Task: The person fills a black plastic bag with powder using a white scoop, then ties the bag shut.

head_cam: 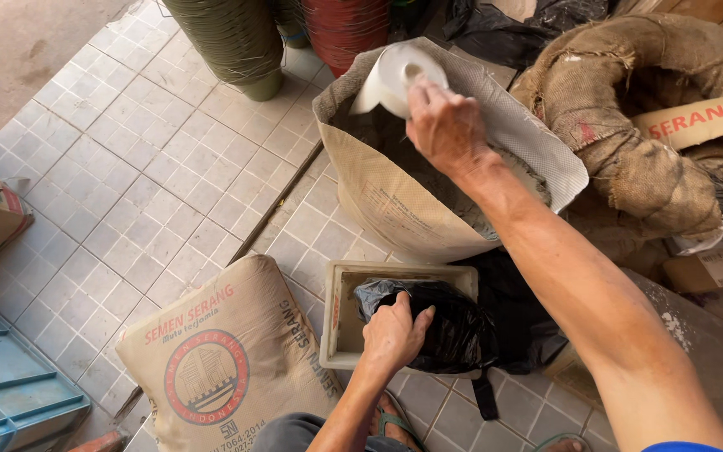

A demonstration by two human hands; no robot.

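Hands (pixel 445 125) (pixel 393 333) grip smooth white scoop (pixel 391 77), crinkled black bag (pixel 449 326).

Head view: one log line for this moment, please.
right hand: holds white scoop in open sack | left hand: grips black bag in tray

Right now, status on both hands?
Right hand grips white plastic scoop inside open paper sack. Left hand holds black plastic bag open in shallow beige tray. Nothing between.
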